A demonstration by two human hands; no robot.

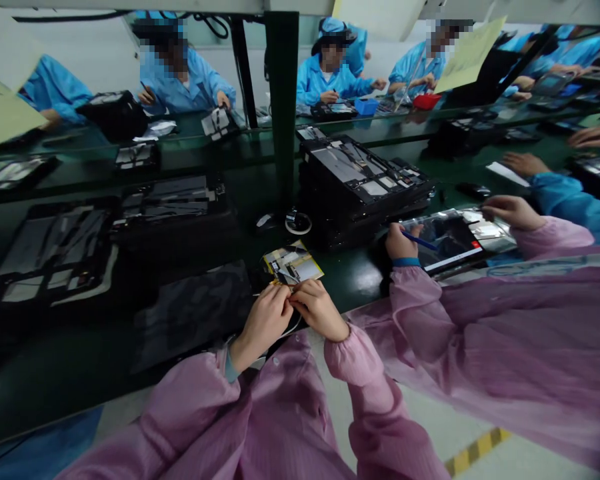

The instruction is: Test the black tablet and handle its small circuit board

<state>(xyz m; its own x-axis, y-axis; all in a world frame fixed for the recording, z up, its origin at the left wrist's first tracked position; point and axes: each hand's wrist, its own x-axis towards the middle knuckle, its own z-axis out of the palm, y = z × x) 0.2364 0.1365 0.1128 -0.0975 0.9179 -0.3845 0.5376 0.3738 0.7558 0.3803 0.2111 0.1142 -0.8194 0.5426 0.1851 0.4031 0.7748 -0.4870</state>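
Note:
My left hand (264, 320) and my right hand (319, 308) meet close together at the near edge of the dark green bench (80, 373). Both have their fingers curled and pinched at the near edge of a small yellowish flat part (293, 264) with silvery patches. What sits between the fingertips is too small to make out. A dark flat panel (193, 313) lies just left of my left hand. Pink sleeves cover both my arms.
A stack of black trays (365, 180) holding parts stands behind the yellowish part, and more trays (55, 253) lie left. A tape roll (299, 222) sits by a green post (283, 100). To my right a person in pink holds a blue pen (419, 241) over a tablet (450, 240). Workers in blue sit opposite.

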